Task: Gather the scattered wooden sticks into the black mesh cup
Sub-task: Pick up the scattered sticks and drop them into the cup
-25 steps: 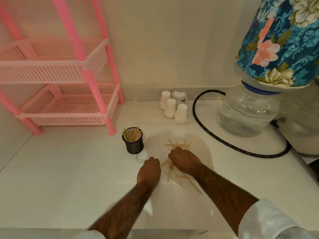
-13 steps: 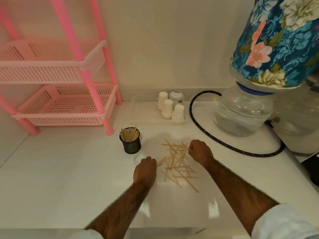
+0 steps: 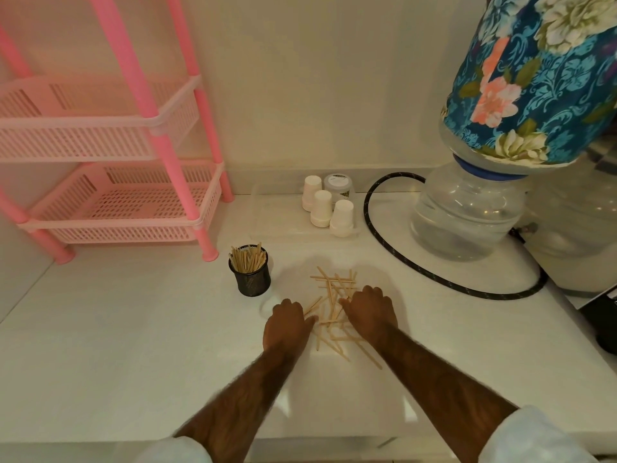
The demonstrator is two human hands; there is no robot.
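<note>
A black mesh cup [image 3: 252, 283] stands on the white counter, holding a bundle of upright wooden sticks [image 3: 247, 259]. To its right, several loose wooden sticks [image 3: 334, 289] lie crisscrossed in a pile. My left hand [image 3: 287, 325] rests knuckles-up against the pile's left edge with its fingers curled under; whether it holds any stick is hidden. My right hand [image 3: 369, 312] lies palm down on the pile's right side, fingers spread onto the sticks. More sticks [image 3: 340, 345] show between my wrists.
A pink plastic shelf rack [image 3: 117, 208] stands at the back left. White paper cups [image 3: 322, 208] and a small jar sit by the wall. A black hose [image 3: 434, 275] loops around a water bottle [image 3: 464, 218] with a floral cover at right.
My right hand, lifted to the pile's far right as a fist half a second ago, has come back down onto the sticks. My left hand stays at the pile's left edge.
</note>
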